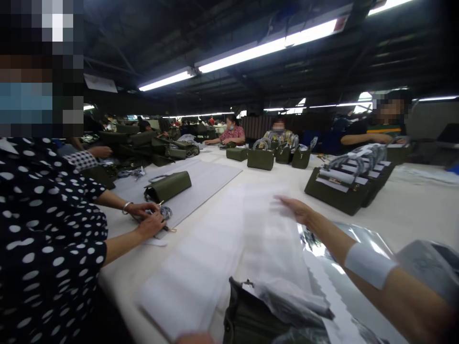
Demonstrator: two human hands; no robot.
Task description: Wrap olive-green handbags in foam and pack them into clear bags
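Observation:
My right hand [294,209] reaches forward over the table with its fingertips at the upper edge of a white paper sheet [265,224]. Sheet and fingertips are smeared by motion; the fingers look closed on the edge. Left of it lies a long stack of white paper [201,258]. Only a blurred bit of my left hand [195,338] shows at the bottom edge, its fingers hidden. Close to me, between the hands, is a dark green handbag [247,313] with clear plastic wrapping [290,298] on it.
At left, a co-worker in a polka-dot top handles a plastic-wrapped piece beside a green handbag [170,186]. Wrapped-handle bags [337,193] stand at right, near a shiny plastic sheet [362,239]. More bags [260,159] and seated people are across the table [423,205].

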